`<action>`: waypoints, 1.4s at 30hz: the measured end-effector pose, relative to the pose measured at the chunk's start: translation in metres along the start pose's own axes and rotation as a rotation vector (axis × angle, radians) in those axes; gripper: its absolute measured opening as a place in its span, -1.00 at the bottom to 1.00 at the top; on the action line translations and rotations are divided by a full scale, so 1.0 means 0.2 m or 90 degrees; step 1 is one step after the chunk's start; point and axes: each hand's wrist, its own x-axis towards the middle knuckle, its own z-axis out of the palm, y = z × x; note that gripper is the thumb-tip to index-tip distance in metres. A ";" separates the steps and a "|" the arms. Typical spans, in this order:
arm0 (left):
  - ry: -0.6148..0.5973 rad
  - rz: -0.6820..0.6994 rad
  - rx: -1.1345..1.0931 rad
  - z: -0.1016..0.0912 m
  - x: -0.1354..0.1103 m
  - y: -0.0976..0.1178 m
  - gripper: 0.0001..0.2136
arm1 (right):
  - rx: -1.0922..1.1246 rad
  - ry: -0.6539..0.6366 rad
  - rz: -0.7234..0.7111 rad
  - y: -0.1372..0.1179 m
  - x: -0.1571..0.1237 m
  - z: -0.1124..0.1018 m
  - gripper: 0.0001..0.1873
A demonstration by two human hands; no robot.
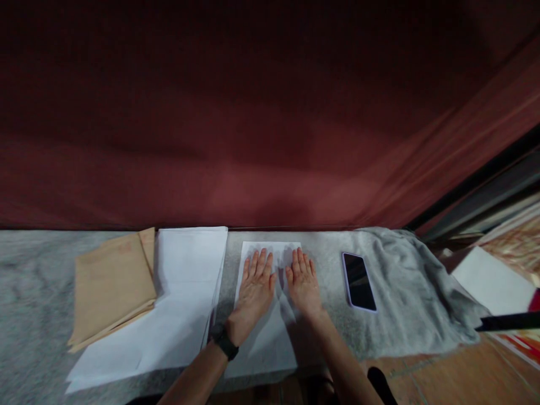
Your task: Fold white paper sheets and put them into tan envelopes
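Observation:
A white sheet of paper (pixel 270 337) lies on the grey cloth-covered table (pixel 34 304) right in front of me. My left hand (pixel 254 289) rests flat on the sheet's upper left part, fingers stretched out and open, with a black watch on the wrist. Beside it my right hand (pixel 302 284) also lies flat and open on the upper right part of the same sheet. Neither hand holds anything. The two hands are close together, a narrow gap between them.
A stack of white paper (pixel 177 304) lies to the left, with brown envelopes (pixel 112 287) further left. A black phone (pixel 358 281) lies right of my hands. A dark red curtain (pixel 253 112) hangs behind the table. Wooden floor shows at lower right.

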 end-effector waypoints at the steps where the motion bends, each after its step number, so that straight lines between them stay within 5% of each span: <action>1: -0.007 0.023 -0.004 -0.01 -0.01 0.02 -0.48 | 0.013 -0.004 -0.024 -0.02 -0.01 0.01 -0.40; 23: -0.057 -0.075 0.026 0.01 -0.02 -0.10 -0.47 | 0.023 0.045 -0.058 -0.03 -0.04 0.07 -0.40; 42: -0.027 -0.012 -0.003 -0.02 -0.09 -0.05 -0.46 | 0.025 0.022 -0.060 0.02 -0.05 0.07 -0.38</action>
